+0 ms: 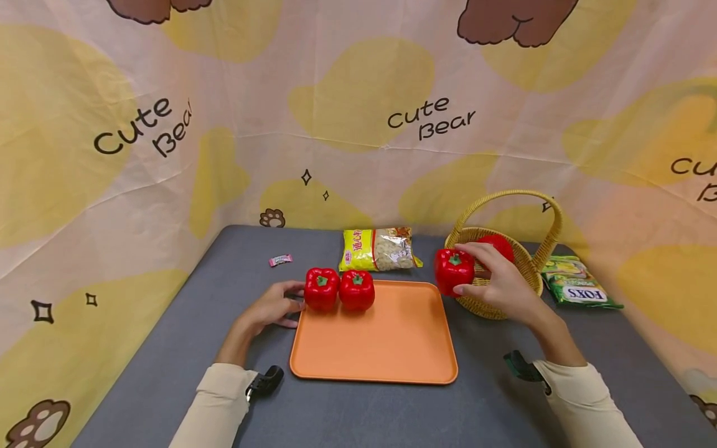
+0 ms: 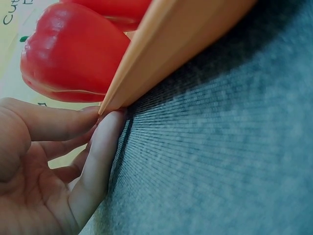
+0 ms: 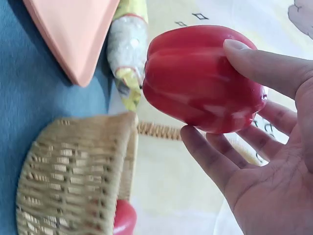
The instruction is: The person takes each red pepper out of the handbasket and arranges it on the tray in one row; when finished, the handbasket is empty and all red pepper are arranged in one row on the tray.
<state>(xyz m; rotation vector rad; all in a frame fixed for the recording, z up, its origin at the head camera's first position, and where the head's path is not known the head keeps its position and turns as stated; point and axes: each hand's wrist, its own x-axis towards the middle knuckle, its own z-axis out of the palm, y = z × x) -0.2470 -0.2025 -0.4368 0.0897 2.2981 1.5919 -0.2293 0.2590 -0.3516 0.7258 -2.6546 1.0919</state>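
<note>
My right hand (image 1: 501, 286) grips a red bell pepper (image 1: 452, 274) between thumb and fingers, raised beside the wicker basket (image 1: 483, 309). In the right wrist view the held pepper (image 3: 200, 81) is in the air, above the level of the basket's rim. Another red item (image 1: 497, 242) shows inside the basket, partly hidden. At the left edge of the orange tray (image 1: 381, 348), my left hand (image 1: 272, 306) pinches the rim with thumb and finger, as the left wrist view shows. Two red bell peppers, one left (image 1: 322, 292) and one right (image 1: 357, 294), stand side by side in the tray's far left corner.
Behind the tray lies a yellow and clear bag of pasta (image 1: 378, 249). A small pink wrapped candy (image 1: 281, 260) is at the back left. Right of the basket sits a green FOX'S packet (image 1: 579, 283). A printed cloth wall (image 1: 347, 112) borders the grey table.
</note>
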